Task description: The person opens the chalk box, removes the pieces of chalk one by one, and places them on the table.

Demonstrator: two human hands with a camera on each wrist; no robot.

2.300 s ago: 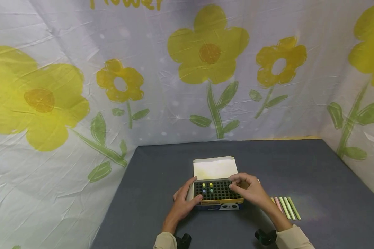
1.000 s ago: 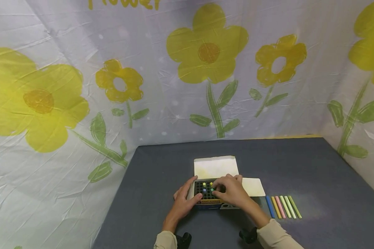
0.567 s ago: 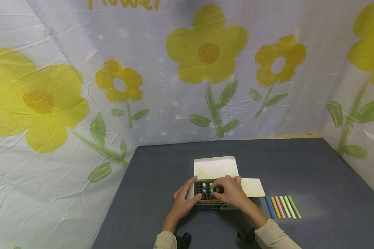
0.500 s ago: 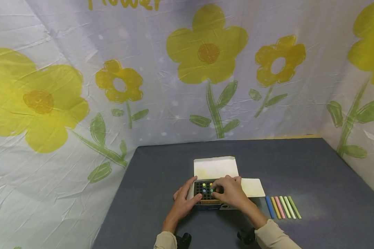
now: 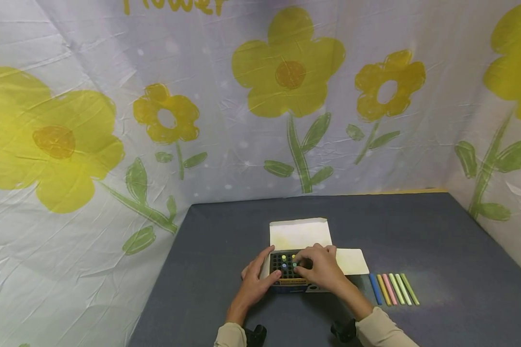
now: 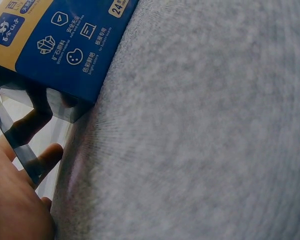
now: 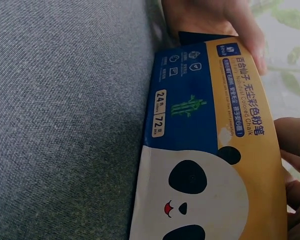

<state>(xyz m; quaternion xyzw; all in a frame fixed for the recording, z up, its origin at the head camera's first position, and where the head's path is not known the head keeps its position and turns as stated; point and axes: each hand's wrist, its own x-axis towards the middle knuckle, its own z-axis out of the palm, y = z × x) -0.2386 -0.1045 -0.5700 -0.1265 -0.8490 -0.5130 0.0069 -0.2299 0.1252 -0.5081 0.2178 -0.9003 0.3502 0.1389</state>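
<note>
A chalk box (image 5: 286,289), blue and yellow with a panda face in the right wrist view, stands with its lid up. Its dark holder (image 5: 278,272) is a grid of round holes, with several chalk ends showing at the left. My left hand (image 5: 253,286) grips the box's left end, thumb at the front edge and index finger at the back corner. My right hand (image 5: 323,270) lies over the holder, thumb and index fingertips pinching the teal chalk (image 5: 294,265) in its hole. That hand covers the right part of the grid.
Right of the box, several chalk sticks (image 5: 392,289) lie side by side: blue, yellow, pink and greens. The white lid (image 5: 299,233) stands up behind, and a white side flap (image 5: 351,261) sticks out right. A flower-print cloth (image 5: 226,159) hangs behind the dark table (image 5: 191,289).
My right hand has moved left from the box's right end to the teal chalk, uncovering the side flap and the blue chalk. Over the last second both hands stay nearly still.
</note>
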